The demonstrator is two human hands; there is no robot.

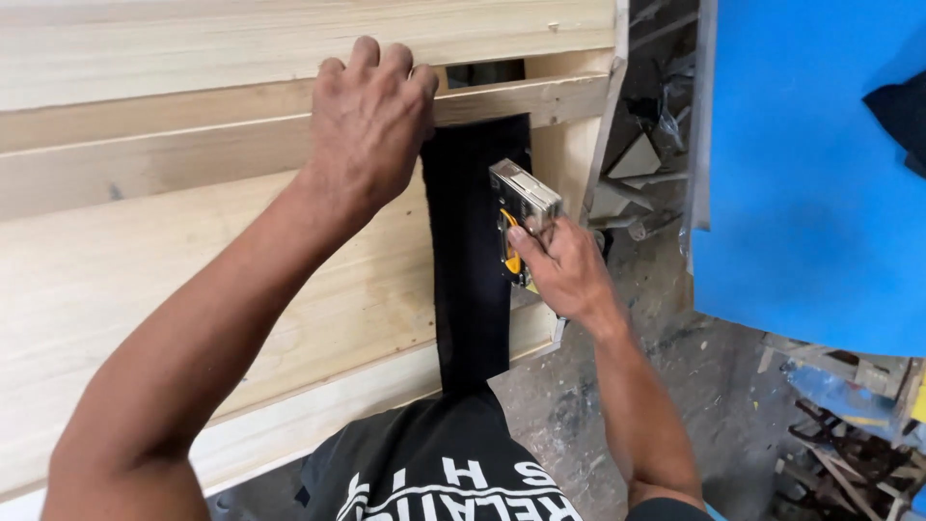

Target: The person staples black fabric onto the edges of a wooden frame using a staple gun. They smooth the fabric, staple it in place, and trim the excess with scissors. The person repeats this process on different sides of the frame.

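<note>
While gripping stapler (pixel 521 217), right hand (pixel 569 270) (closed).

Bright, even daylight; soft shadows, sharp focus, no glare.

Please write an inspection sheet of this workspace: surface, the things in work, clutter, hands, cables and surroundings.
Surface: pale wooden frame of planks and slats, seen from above.
Things in work: black fabric strip laid across the frame, running from the upper slat down over the lower edge; metal staple gun with yellow parts, beside the strip's right edge.
Clutter: wood offcuts and scrap on the floor beyond the frame's right end.
Hands: left hand pressed on the top of the strip at the upper slat; right hand gripping the staple gun.
Cables: nothing seen.
Surroundings: stained concrete floor; large blue panel at right, with more scrap wood below it.
</note>
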